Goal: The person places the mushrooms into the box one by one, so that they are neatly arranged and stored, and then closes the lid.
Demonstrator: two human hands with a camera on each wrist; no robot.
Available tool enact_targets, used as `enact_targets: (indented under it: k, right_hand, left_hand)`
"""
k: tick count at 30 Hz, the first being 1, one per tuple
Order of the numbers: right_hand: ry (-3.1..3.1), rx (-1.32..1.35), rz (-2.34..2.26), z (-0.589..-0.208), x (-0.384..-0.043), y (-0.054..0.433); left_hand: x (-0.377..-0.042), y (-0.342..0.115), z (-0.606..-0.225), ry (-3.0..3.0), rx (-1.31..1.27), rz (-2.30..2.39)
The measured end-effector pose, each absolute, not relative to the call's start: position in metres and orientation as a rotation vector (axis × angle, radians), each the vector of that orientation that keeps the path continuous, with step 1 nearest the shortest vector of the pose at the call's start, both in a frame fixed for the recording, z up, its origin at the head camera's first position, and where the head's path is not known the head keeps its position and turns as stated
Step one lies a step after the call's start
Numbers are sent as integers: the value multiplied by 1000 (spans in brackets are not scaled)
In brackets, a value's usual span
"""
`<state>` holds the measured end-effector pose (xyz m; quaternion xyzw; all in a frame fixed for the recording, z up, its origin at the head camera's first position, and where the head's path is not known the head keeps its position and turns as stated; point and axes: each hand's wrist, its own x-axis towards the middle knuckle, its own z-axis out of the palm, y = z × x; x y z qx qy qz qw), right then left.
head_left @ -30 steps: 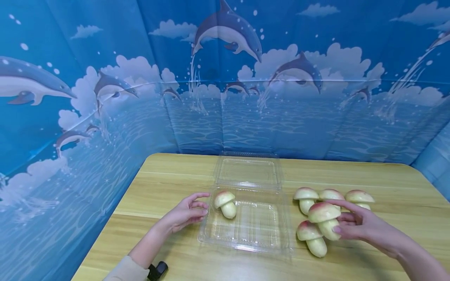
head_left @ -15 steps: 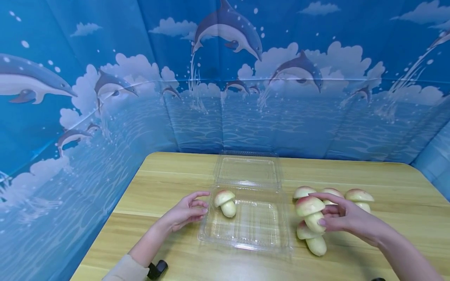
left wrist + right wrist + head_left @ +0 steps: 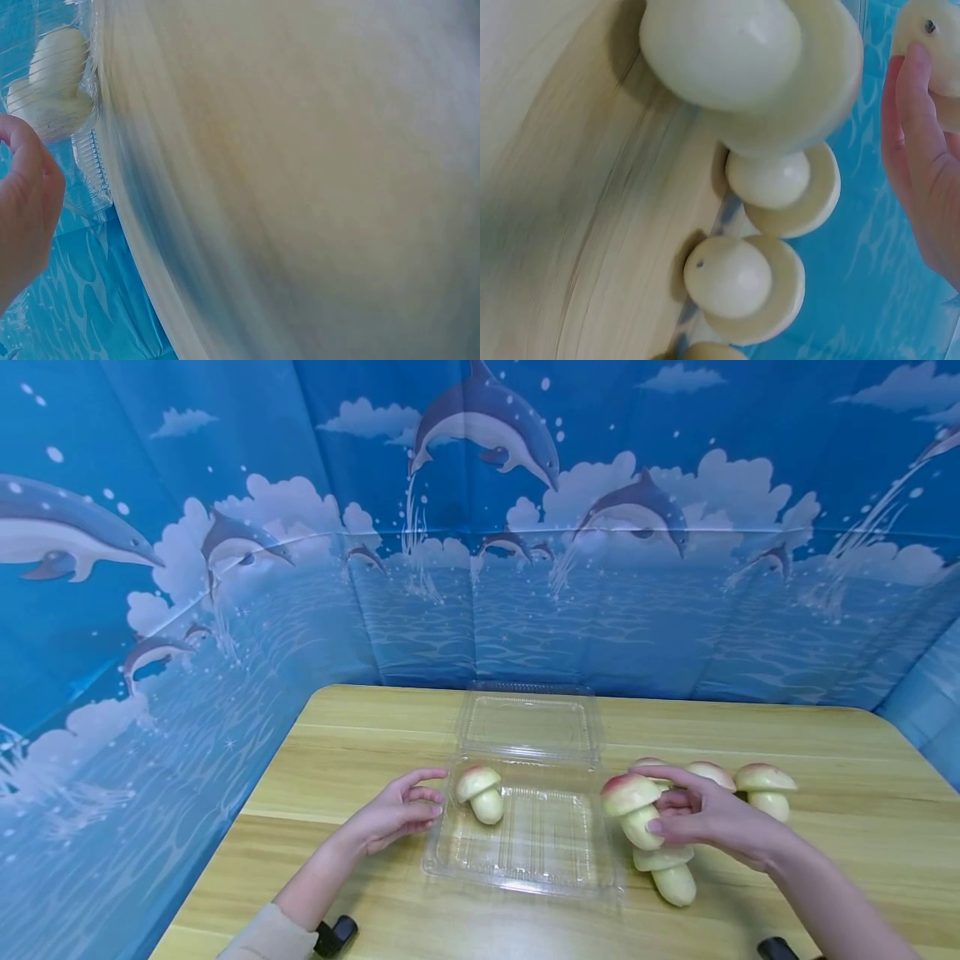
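My right hand (image 3: 705, 810) holds a toy mushroom (image 3: 628, 806) with a pinkish cap, raised close to the right rim of a clear plastic clamshell box (image 3: 540, 881). In the right wrist view its pale stem end (image 3: 937, 45) shows between fingers and thumb. The box lies with its lid (image 3: 528, 727) folded back. One mushroom (image 3: 480, 793) lies in the box's left part. My left hand (image 3: 401, 814) is at the box's left edge, fingers loosely bent and thumb near the rim, with nothing gripped.
Several more mushrooms stand or lie at the right: one (image 3: 675, 881) under the held one, one (image 3: 765, 789) at the far right, and others partly hidden behind the right hand. The wooden table (image 3: 360, 727) ends at a blue dolphin curtain (image 3: 420, 635).
My right hand has carried the mushroom leftward from over the group at the right to near the box's right rim. The left hand and the box stay in place.
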<state>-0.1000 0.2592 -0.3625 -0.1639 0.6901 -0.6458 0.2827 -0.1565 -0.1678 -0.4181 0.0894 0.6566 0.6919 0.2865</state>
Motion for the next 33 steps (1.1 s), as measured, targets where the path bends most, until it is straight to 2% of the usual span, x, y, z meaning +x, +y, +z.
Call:
enact_targets:
  k: [33]
  right_hand:
    - [1851,-387,-1740,-373,-128,203]
  left_hand:
    - [-158,-168,-421,1742,247,1862]
